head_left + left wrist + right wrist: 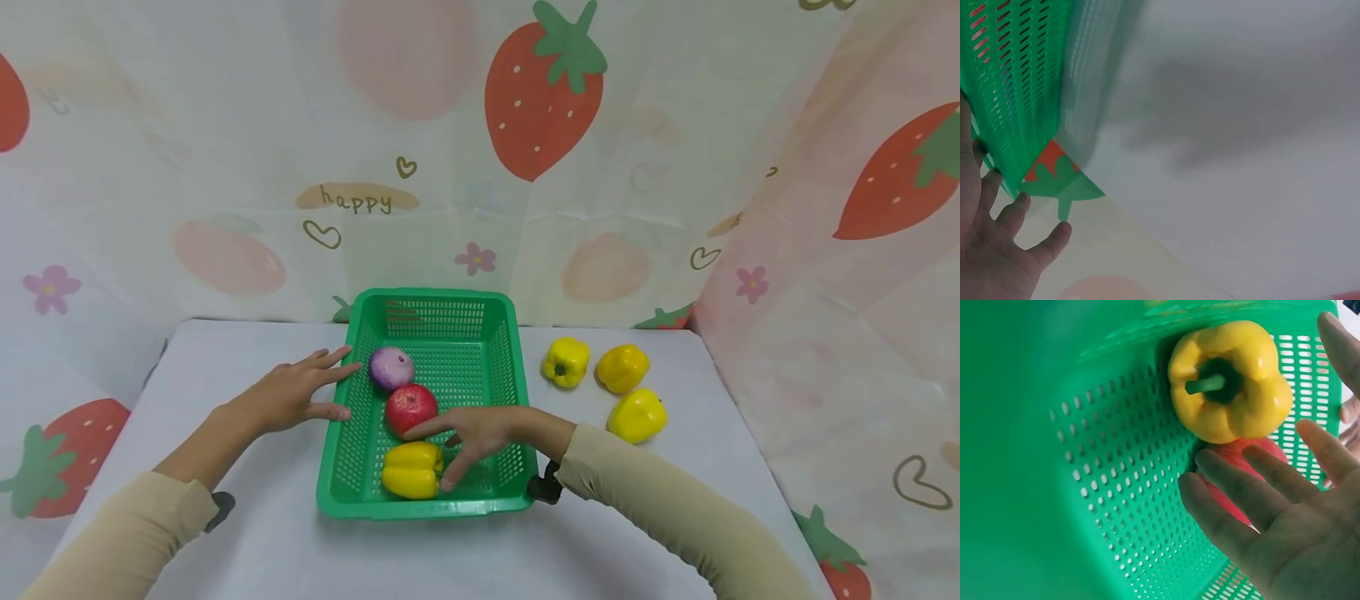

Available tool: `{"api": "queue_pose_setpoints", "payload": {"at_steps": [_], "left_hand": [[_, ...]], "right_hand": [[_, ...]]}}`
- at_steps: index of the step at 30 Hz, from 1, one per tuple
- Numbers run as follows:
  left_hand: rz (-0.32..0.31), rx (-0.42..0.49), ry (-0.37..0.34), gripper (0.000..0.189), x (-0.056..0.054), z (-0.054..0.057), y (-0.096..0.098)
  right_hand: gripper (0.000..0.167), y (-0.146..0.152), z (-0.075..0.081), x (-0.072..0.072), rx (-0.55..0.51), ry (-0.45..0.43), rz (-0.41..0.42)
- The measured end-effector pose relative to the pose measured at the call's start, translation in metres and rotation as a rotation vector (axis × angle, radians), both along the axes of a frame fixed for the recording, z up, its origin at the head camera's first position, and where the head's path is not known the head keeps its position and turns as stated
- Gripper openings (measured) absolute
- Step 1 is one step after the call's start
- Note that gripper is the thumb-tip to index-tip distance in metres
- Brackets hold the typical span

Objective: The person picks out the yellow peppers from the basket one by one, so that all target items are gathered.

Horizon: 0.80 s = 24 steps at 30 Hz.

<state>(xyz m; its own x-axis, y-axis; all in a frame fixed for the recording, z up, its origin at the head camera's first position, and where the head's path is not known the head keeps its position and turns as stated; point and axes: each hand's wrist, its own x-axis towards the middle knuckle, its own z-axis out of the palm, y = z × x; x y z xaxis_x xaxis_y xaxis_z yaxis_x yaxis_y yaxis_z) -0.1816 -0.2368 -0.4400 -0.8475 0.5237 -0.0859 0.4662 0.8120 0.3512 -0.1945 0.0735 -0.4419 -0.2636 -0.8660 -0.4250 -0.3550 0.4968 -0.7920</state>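
Note:
A green plastic basket (450,346) holds a yellow bell pepper (412,471), a red pomegranate (410,410) and a round purple vegetable or fruit (391,368) along its left side. My left hand (303,392) rests its spread fingertips at the basket's left rim, with the palm outside. Inside the basket, my right hand (480,437) hovers with fingers extended, over the pomegranate and beside the pepper. In the right wrist view, the pepper (1229,381) shows its green stem, and the fingers are spread in front of the pomegranate (1229,494) without curling round anything.
To the right of the basket, several yellow peppers lie on the white table (600,517): one at the back (566,362), others nearby. A strawberry-print cloth (420,250) hangs behind the table and down the right side.

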Motion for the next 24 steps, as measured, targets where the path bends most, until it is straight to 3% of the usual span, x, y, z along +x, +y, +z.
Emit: {"api": "queue_pose_setpoints", "payload": {"at_steps": [11, 24], "left_hand": [[-0.001, -0.003, 0.013, 0.075, 0.001, 0.000, 0.000], [-0.005, 0.006, 0.030, 0.074, 0.002, 0.002, 0.000]], "right_hand": [[0.075, -0.018, -0.004, -0.002, 0.118, 0.076, 0.035], [0.073, -0.034, -0.008, -0.007, 0.182, 0.116, 0.083]]}}
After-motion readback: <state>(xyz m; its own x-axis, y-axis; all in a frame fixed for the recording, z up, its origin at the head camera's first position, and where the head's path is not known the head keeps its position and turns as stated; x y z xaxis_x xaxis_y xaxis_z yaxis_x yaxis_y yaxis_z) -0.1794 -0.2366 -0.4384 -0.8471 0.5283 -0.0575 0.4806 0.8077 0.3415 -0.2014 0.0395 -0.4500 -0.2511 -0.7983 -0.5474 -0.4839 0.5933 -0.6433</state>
